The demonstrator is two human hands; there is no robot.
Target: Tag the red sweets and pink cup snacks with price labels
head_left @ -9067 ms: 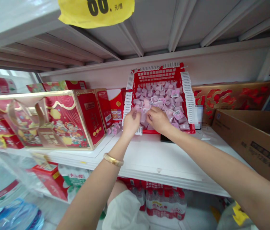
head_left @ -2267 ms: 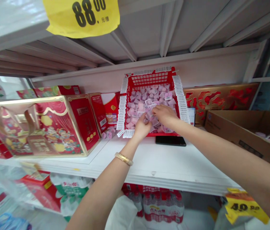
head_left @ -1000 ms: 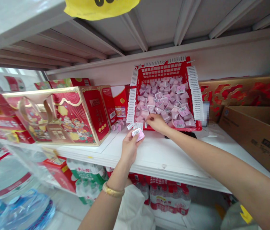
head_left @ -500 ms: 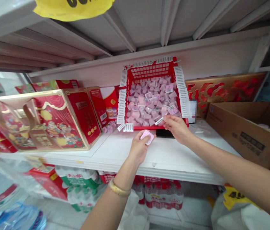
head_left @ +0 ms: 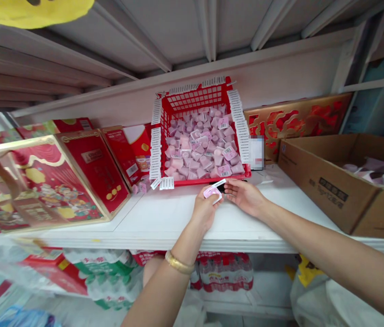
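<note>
My left hand holds a small pink cup with its flat lid facing up, in front of the red basket. Between the thumb and fingers of my right hand is a white barcode sticker, its far end over the edge of the pink lid; whether it touches the lid is unclear. Many pink cups fill the basket, some with barcodes on their lids. Rows of barcode stickers hang along the basket's rim.
Red and gold gift boxes stand left on the white shelf. An open cardboard box with cups inside is on the right. A dark flat object lies at the basket's front. Packs of bottles are below.
My right hand has brought the sticker from the basket's front edge to the pink cup in my left hand. The view has shifted right, and another barcoded cup shows at the basket's front.
</note>
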